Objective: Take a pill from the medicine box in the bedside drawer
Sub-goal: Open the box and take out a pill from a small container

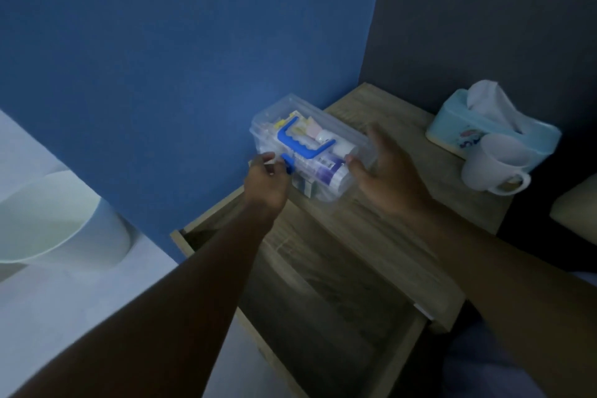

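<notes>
**Hands on the medicine box at the bedside**

Head view, dim room: a clear medicine box (310, 145) sits on the nightstand (403, 126) at its left edge, hard against the blue wall (193, 42), out of the drawer (323, 317), which stands pulled open below the front edge. The lid is down, its blue handle (303, 142) lying flat on top; bottles, tubes and packets show through the plastic, though no single pill can be made out.

The left hand (266, 182) is at the box's front left corner, fingers curled and pinched at the blue latch (288, 164) on the front face (whether the latch is already loose cannot be told). The right hand (384, 171) is at the box's right end, fingers spread wide and loose, thumb tip touching the lid's front right corner; the palm holds nothing, and motion blur hides whether the other fingers rest on the plastic.

At the nightstand's right rear corner stands a pale blue tissue box (491, 132) with a sheet sticking up. A white mug (494, 165) sits just in front of it, near the right edge, handle turned toward the front.

Off the nightstand to the left, a white bin (64, 220) stands on the pale floor beside the wall. The drawer's inside is dark and blurred.
</notes>
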A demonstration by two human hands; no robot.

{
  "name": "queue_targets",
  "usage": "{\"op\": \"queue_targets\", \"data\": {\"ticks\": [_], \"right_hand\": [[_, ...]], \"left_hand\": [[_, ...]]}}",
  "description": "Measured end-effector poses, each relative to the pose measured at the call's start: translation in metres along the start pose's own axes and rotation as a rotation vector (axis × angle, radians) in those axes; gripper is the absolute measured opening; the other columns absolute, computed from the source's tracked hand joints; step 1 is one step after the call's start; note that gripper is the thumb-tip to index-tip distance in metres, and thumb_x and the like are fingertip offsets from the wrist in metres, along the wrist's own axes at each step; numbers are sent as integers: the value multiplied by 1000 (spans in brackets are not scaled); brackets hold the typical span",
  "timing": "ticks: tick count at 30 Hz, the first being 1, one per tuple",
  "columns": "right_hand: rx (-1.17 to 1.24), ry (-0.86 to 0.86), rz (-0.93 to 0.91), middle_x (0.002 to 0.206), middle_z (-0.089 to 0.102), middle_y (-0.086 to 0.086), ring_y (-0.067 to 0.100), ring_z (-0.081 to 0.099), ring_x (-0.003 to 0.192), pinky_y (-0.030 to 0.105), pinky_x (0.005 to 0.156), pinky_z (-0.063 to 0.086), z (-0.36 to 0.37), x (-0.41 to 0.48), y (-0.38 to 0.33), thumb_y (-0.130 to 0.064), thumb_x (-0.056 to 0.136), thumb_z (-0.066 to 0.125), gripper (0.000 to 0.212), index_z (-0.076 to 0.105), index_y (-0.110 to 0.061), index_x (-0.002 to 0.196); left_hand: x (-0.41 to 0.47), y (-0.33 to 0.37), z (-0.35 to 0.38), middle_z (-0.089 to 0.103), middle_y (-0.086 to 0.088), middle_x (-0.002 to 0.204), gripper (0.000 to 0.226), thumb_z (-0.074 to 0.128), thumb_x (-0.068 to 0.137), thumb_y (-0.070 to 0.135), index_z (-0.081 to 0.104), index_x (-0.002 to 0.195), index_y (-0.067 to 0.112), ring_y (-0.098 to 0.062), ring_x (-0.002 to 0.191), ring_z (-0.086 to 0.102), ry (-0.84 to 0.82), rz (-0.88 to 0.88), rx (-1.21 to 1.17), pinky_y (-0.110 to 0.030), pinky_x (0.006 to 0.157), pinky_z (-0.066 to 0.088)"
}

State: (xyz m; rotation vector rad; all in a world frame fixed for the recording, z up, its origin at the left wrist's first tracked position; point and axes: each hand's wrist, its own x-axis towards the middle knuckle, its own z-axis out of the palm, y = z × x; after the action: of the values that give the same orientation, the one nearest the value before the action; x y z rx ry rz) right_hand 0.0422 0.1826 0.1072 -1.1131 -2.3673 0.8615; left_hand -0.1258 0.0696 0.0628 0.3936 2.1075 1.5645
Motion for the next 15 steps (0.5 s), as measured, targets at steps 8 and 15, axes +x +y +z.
{"op": "queue_targets", "data": {"ticks": [8, 15], "right_hand": [[-270, -164, -79, 167, 10, 3, 25, 18, 151, 33, 115, 19, -7, 5, -1, -63, 95, 38, 83, 10, -15, 157], [-316, -197, -59, 167, 10, 3, 27, 22, 150, 40, 116, 26, -11, 3, -12, -73, 86, 43, 99, 8, -14, 157]], "left_hand": [[-5, 8, 6, 70, -4, 102, 49, 73, 80, 45, 65, 115, 12, -17, 92, 69, -35, -240, -334, -36, 87, 58], [-8, 6, 2, 71, 2, 85, 35, 73, 84, 34, 70, 105, 7, -9, 75, 66, -18, -169, -370, -21, 64, 58]]}}
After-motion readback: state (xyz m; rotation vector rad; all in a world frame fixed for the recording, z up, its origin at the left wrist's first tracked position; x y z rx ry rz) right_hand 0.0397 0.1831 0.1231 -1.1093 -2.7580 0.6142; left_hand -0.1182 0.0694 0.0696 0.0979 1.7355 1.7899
